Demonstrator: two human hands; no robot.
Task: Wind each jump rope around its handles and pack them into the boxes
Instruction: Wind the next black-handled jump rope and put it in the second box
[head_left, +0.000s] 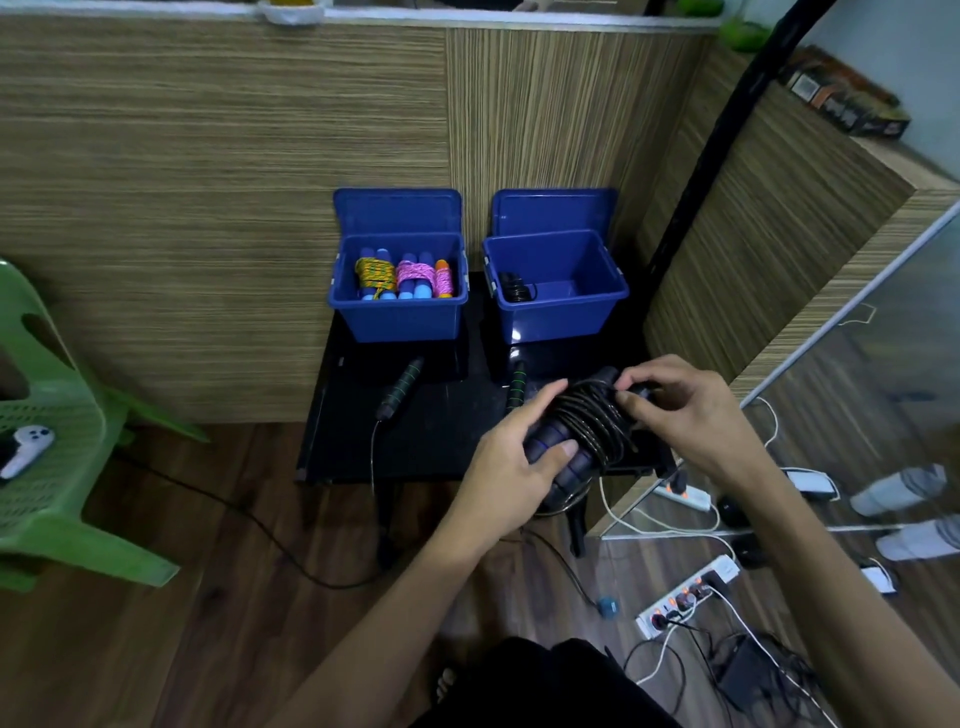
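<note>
Wound jump rope (582, 421), lower right of centre, held above the near right part of the black table (415, 447). Judgement: light bundle; the thin cord looks springy and glossy, so the coils will likely slacken or slide along the handles if let go. The paired handles look padded and grippy. Best hold: around both handles together at one end, with the loose cord end pinned against the coils.

Appearance: two dark handles with blue rings, side by side, many turns of thin dark cord around their middle. A loop of cord hangs below the table edge.

Left hand (511, 467) grasps the near end of the handles, thumb across them. Right hand (680, 410) pinches at the far end of the bundle, fingertips on the cord; whether it holds the loose end, cannot tell.

Just left of the bundle, two green-banded handles (402, 387) lie apart on the table, unwound, their cord trailing off the near edge.

Centre of frame: right blue box (558, 312), open, one dark wound rope in its left corner. Left blue box (397, 317), open, holds colourful wound ropes (405, 278) in a row.

Far left: green plastic chair (57, 467). Lower right: power strip (685, 597) on the wooden floor.
</note>
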